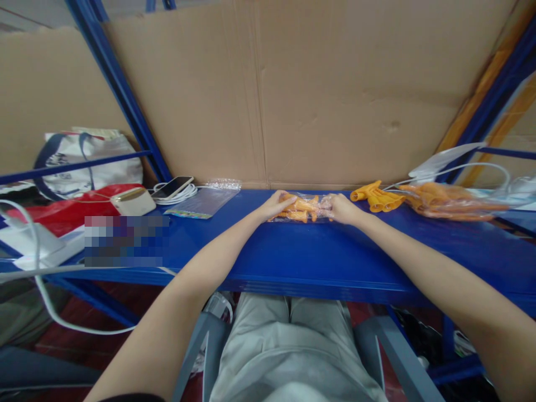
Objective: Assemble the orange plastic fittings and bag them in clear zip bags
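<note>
A clear plastic bag (302, 207) with orange plastic pieces inside lies on the blue shelf (310, 257), between both hands. My left hand (273, 205) grips its left end, the fingers curled over the orange pieces. At the opposite end, my right hand (340, 208) pinches the crumpled plastic. Just right of that hand sit loose orange funnel-shaped pieces (379, 196). Further right lies another clear bag (456, 204) full of orange pieces. A flat clear bag (205, 200) with a coloured strip rests left of my left hand.
On the left are a phone (173, 188) on a coiled white cable (184, 195), another phone (133, 201), a red bag (79, 206) and a white tote bag (94, 162). A cardboard wall (318, 100) closes the back, with blue posts (121, 89) beside it.
</note>
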Available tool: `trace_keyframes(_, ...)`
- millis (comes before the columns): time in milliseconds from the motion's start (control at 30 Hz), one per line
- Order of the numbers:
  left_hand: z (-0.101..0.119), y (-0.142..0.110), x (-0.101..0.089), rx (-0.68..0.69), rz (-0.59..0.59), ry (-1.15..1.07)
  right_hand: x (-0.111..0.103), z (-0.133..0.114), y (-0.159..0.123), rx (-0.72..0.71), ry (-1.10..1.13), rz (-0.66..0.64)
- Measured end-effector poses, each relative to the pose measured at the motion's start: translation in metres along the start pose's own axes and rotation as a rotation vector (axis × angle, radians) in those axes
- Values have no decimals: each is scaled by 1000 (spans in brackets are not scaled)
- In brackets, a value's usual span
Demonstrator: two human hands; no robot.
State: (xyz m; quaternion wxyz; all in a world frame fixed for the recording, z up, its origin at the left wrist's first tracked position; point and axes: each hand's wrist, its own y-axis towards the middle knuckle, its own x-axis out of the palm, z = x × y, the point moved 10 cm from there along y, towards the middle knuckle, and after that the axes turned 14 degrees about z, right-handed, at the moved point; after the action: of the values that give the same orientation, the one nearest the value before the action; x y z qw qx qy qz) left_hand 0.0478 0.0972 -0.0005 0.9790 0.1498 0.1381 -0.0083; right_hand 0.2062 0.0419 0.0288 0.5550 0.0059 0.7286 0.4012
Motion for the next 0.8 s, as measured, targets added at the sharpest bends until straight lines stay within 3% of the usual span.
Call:
trace_keyframes(500, -4, 8, 3, 45, -14, 53, 3, -5, 0, -59, 8, -19)
trace_keyframes(700, -3, 8, 7, 39, -34, 35, -16, 30, 1, 242, -34, 129)
trace_keyframes(800, -6, 10, 7, 38, -44, 27, -20, 46, -5, 439, -64, 82)
